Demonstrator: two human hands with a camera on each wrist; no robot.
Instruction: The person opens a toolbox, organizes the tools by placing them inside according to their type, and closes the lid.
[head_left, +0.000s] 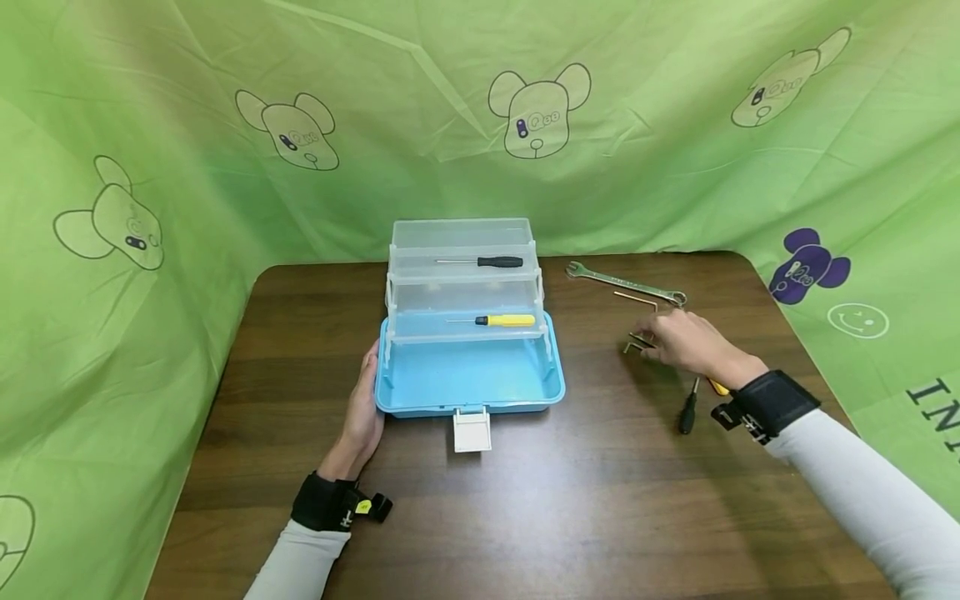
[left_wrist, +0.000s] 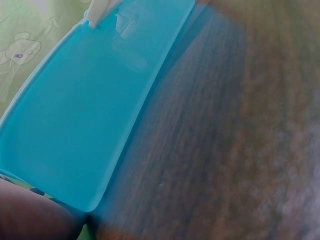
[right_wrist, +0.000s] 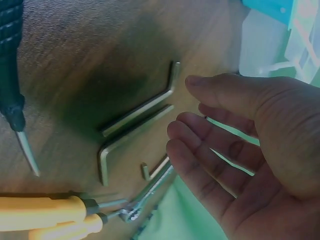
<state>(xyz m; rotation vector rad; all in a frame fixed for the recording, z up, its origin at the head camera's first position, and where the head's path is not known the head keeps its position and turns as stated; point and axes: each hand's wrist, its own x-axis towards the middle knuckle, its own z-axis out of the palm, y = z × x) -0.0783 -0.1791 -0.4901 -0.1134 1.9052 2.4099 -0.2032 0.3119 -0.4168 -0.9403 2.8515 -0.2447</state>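
Nearest, the wooden table (head_left: 525,517) gives a broad stretch of surface in front of the toolbox (head_left: 468,375), and a white latch (head_left: 472,433) juts from the box's front edge. A strip of wood runs left of the toolbox to the table's side edge; the wider right side holds tools.

The left hand (head_left: 363,421) rests against the toolbox's left wall, fingers extended along it rather than wrapped round. Right of the toolbox lie a dark-handled screwdriver (head_left: 687,410) and two yellow screwdrivers (right_wrist: 42,212). Beyond these, two hex keys (right_wrist: 137,112) lie side by side, between the toolbox and the right hand (head_left: 686,340), just beside its fingertips. That hand is loosely spread and holds nothing; I cannot tell whether it touches them.

Farther back, still right of the toolbox, are a third hex key (head_left: 636,299) and a wrench (head_left: 626,283), near the table's back edge. The toolbox's raised clear trays (head_left: 420,296) carry a yellow-handled screwdriver (head_left: 510,320) and, behind it, a black-handled one (head_left: 500,262).
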